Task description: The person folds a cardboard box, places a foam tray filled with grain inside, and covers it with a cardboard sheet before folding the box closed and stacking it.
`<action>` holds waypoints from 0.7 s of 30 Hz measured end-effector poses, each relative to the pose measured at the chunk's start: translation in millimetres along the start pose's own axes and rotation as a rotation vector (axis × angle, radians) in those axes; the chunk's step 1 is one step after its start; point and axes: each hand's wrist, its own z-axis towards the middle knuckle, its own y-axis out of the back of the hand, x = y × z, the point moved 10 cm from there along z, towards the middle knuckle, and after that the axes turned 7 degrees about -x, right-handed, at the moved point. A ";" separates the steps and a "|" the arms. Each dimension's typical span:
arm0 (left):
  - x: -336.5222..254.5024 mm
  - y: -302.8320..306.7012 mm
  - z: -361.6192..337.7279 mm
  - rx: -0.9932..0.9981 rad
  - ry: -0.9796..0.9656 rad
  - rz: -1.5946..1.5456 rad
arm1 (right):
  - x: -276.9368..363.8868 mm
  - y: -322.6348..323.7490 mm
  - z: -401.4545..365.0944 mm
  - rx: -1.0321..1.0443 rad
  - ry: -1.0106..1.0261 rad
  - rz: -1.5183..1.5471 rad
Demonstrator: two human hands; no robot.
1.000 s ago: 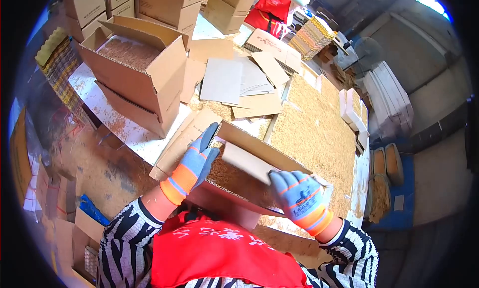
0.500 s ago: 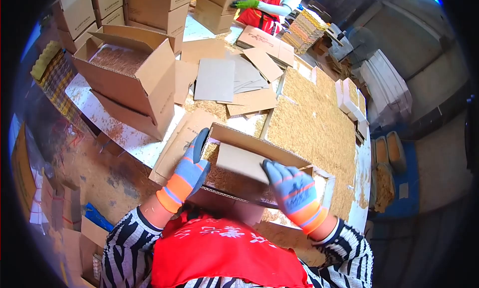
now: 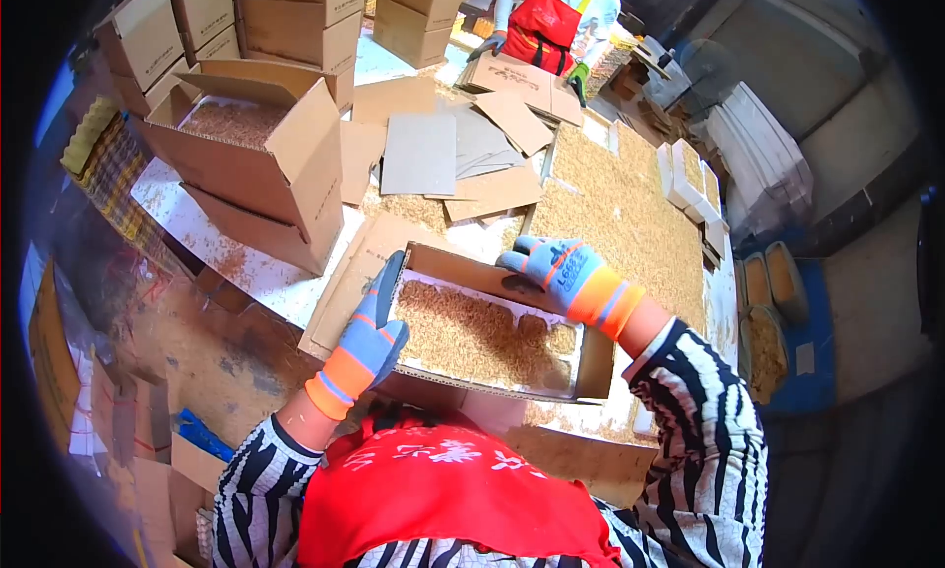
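Note:
In front of me an open cardboard box (image 3: 448,263) holds a white tray with a layer of tan, shredded-looking material (image 3: 443,327). My left hand (image 3: 372,327), in a grey-blue and orange glove, grips the box's left wall, fingers along the rim and thumb toward the near corner. My right hand (image 3: 561,273), gloved the same way, is closed over the far wall, fingers outside and thumb inside. Its shadow falls across the tan material. Flattened cardboard (image 3: 340,283) lies beside the box on the left.
A larger open box (image 3: 246,164) stands at left, with stacked cartons (image 3: 295,27) behind. Loose grey and brown sheets (image 3: 420,155) lie beyond my box. A wide bed of tan material (image 3: 620,214) spreads to the right. Across the table a person in a red apron (image 3: 541,27) handles flat cartons (image 3: 522,81).
The cardboard piece under my right hand no longer covers the box's inside, so the tan material shows. My right hand has moved up to the far wall. The other person now leans over the flat cartons.

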 end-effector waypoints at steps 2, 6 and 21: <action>2.2 4.6 2.8 -0.047 0.084 -0.138 | -1.6 -2.1 -7.1 -0.104 -0.005 -0.052; -0.8 12.6 6.8 -0.134 -0.083 0.089 | 14.1 -3.6 -15.0 -0.068 -0.052 -0.109; -3.1 7.4 15.6 -0.170 -0.033 0.202 | 26.0 -3.8 -34.8 -0.005 -0.089 -0.198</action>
